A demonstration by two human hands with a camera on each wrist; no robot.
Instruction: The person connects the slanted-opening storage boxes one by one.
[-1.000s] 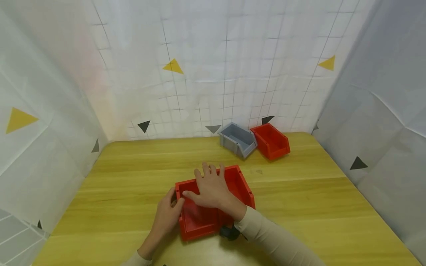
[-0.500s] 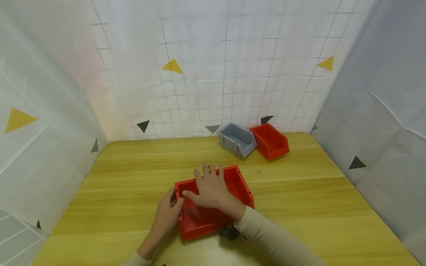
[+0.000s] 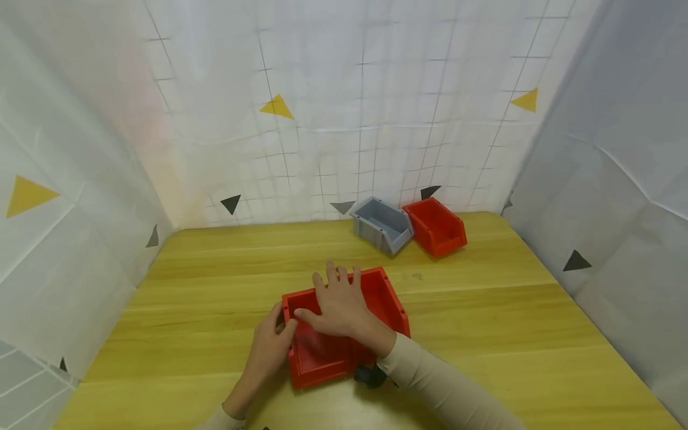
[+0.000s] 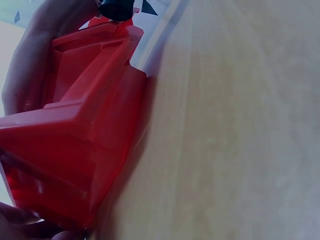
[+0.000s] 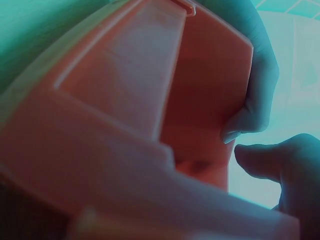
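Two red bins stand side by side on the wooden table, a left red bin and a right red bin. My left hand grips the left wall of the left bin, thumb over the rim and fingers along the outside. Spread above both bins, my right hand has its fingertips at the back rim and its thumb reaching left over the left bin. In the left wrist view the right hand arches above the red bin. Part of the divider between the bins is hidden under the right hand and forearm.
A grey bin and another red bin stand close together at the back of the table. White cloth walls with grid lines and triangles enclose it. A black device sits under my right wrist.
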